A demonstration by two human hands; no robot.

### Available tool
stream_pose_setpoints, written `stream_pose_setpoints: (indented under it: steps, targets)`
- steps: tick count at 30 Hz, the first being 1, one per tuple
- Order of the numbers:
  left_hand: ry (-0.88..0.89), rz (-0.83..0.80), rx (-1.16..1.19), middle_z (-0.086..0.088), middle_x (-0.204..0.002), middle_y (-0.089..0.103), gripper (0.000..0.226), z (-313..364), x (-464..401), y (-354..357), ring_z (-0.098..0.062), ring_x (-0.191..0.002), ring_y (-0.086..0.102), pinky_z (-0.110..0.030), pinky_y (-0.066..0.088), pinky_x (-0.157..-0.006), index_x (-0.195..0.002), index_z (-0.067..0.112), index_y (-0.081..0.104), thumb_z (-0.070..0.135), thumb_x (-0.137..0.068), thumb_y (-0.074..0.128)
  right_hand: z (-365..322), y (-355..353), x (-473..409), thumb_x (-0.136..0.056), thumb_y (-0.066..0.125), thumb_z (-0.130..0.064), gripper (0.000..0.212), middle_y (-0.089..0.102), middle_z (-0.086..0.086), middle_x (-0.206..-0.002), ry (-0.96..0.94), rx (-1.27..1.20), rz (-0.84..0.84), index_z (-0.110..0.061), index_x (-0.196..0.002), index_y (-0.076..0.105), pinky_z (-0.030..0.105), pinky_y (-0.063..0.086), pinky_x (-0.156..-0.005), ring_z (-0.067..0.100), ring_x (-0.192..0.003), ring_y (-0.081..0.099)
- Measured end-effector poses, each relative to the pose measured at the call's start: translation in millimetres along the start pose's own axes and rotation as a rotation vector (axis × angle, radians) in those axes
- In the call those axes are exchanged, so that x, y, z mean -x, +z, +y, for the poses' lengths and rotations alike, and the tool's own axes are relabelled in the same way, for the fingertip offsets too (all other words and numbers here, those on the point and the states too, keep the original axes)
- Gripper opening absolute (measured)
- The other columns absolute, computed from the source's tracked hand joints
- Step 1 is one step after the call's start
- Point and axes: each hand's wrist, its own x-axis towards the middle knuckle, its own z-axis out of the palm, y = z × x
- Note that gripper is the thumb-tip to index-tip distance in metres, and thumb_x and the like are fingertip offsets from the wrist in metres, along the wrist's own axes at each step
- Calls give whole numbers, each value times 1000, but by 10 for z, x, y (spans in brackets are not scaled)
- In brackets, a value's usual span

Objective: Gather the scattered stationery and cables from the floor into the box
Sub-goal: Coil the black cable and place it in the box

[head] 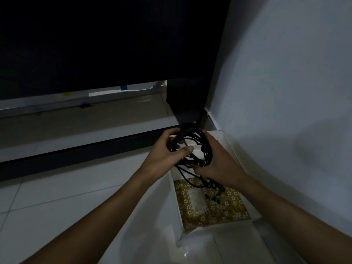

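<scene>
In the head view, two hands hold one coiled black cable bundle (pixel 192 149) above one white box (pixel 176 202): the left hand (pixel 167 155) and right hand (pixel 219 164) both curl fingers around its loops. One floral-patterned notebook (pixel 211 204) lies inside the box.

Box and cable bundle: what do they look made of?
Box: looks like white cardboard, matte, with thin flat walls and a folded flap. Cable bundle, gripped by left hand and right hand: probably rubber or plastic sheath, black, dull, bends in loose loops.
</scene>
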Motion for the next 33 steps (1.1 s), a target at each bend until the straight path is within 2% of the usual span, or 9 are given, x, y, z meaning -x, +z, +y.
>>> stream_pose_setpoints:
  steps: [3,7,12,15,22,26,28,30,33]
  targets:
    - [-78,63,-15,10,-128,54,74,-95,43,-94,-4,-119,51,-23,43,-97,-132,34,46,67,-69,67,-12,-20,-8,-69,78,-29,79,57,-23,-116,95,-168,8,-51,-131,33,7,49,-74,-4,-105,58]
    - [-296,21,266,11,-138,48,73,-184,138,-97,-11,-129,43,-40,32,-110,-129,41,46,81,-68,53,-38,-44,-11,-64,77,-48,74,66,-25,-97,242,-374,-70,-48,-128,40,16,53,-69,-3,-89,67]
    - [-287,60,438,0,-118,68,53,-70,77,-103,-16,-113,62,-36,48,-97,-123,22,63,57,-84,56,-54,-51,-20,-61,81,-53,81,63,-15,-114,297,-342,-63,-47,-130,39,30,53,-88,7,-103,63]
    - [-302,65,519,-9,-121,66,54,35,25,-64,-22,-113,62,-37,51,-97,-126,9,58,46,-87,60,-77,-18,6,-62,81,-56,90,56,-15,-122,326,-241,-48,-42,-136,32,32,49,-94,9,-113,56]
    - [-260,123,482,6,-105,74,30,-7,82,115,1,-96,67,-8,49,-72,-113,18,68,34,-87,65,-172,144,13,-67,78,-54,84,54,-18,-119,307,-337,-42,-39,-136,34,27,48,-89,2,-108,55]
    - [-269,233,461,11,-112,68,57,-12,101,107,-4,-108,61,-23,49,-81,-118,27,60,52,-68,72,-197,203,41,-71,78,-50,78,57,-14,-119,292,-415,-19,-41,-135,35,24,50,-83,4,-106,59]
    - [-290,225,538,11,-117,63,71,-21,110,109,-11,-111,60,-37,54,-86,-123,32,50,54,-60,74,-237,245,58,-72,78,-49,75,57,-19,-115,273,-426,-16,-42,-134,36,12,49,-69,-7,-98,60]
    - [-267,212,630,5,-120,63,79,-21,108,121,-16,-107,65,-39,58,-82,-129,35,43,47,-59,78,-282,289,65,-73,77,-48,74,56,-24,-112,251,-431,-28,-43,-134,36,2,46,-61,-20,-88,57]
    - [-280,205,697,-1,-125,61,97,-60,110,115,-17,-109,65,-36,56,-87,-140,36,33,43,-56,81,-332,335,49,-71,77,-51,78,56,-20,-121,240,-441,-6,-44,-136,34,10,49,-74,-11,-103,57]
